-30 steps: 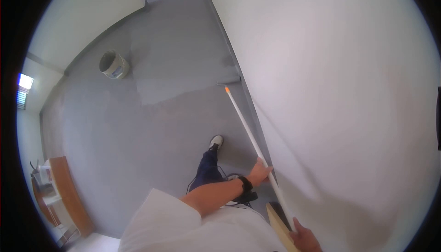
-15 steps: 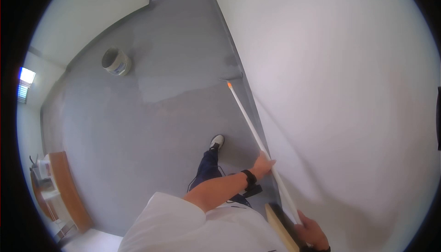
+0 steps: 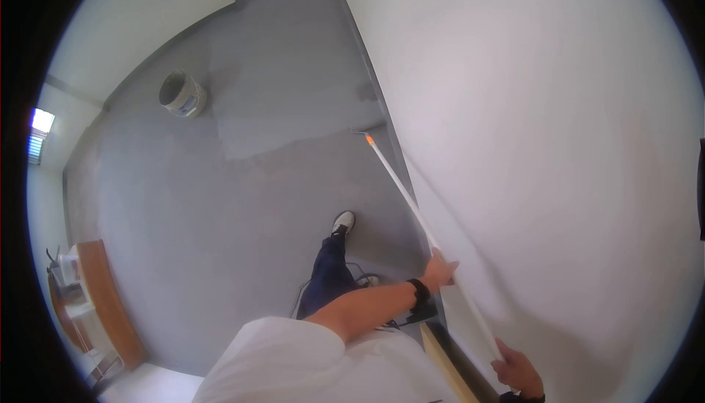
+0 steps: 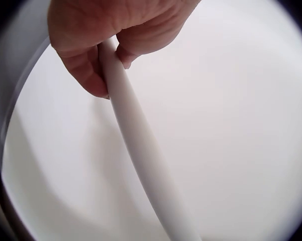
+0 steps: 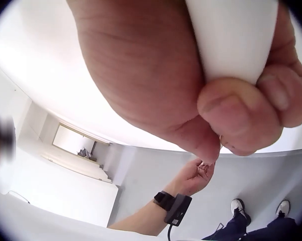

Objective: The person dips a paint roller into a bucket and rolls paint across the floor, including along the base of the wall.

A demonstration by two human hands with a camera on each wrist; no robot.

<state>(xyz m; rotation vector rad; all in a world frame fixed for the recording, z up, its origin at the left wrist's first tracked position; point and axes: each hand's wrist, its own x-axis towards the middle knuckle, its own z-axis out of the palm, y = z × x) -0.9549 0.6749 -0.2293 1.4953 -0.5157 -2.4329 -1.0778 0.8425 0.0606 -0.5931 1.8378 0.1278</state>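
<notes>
A paint roller on a long white pole point(image 3: 408, 196) reaches from my hands to the grey floor. Its wire frame point(image 3: 358, 132) and orange pole tip point(image 3: 370, 140) are at the foot of the white wall; the roller sleeve blends into the grey there. My left hand point(image 3: 440, 271) grips the pole partway along, thumb and fingers around it in the left wrist view. Lower down, my right hand point(image 3: 520, 372) grips the pole near its rear end. In the right wrist view its curled fingers point(image 5: 238, 115) wrap the white pole point(image 5: 236, 40).
A bucket point(image 3: 183, 94) stands on the floor at the far left. The white wall point(image 3: 558, 146) runs close along the right side. A wooden shelf unit point(image 3: 110, 307) is at lower left, and a pale wooden edge point(image 3: 448, 366) is near my right hand. Darker and lighter grey floor patches meet near the roller.
Both hands have moved to the right with the pole, so its rear end has swung right. The roller end has stayed near the wall's foot, and both grips have been kept.
</notes>
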